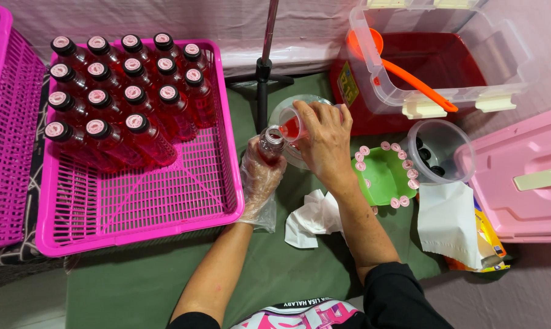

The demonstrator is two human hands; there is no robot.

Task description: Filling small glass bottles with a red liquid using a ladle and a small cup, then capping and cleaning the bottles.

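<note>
We see a small clear bottle [270, 145] standing upright, uncapped, partly filled with red liquid; a clear measuring cup [292, 127] of red liquid tilts over its mouth.

A thin, crinkled clear plastic glove covers the left hand [260, 176], which grips a glossy clear plastic bottle [270, 144]. At left, a glossy pink plastic lattice basket [147, 201] rests on matt green cloth [275, 268]; crumpled white paper tissue [312, 218] lies nearby.

A home drink-bottling corner: pink basket [135, 213] of capped red bottles [114, 97], tub of red liquid [434, 67], floor cloth [275, 268].
</note>
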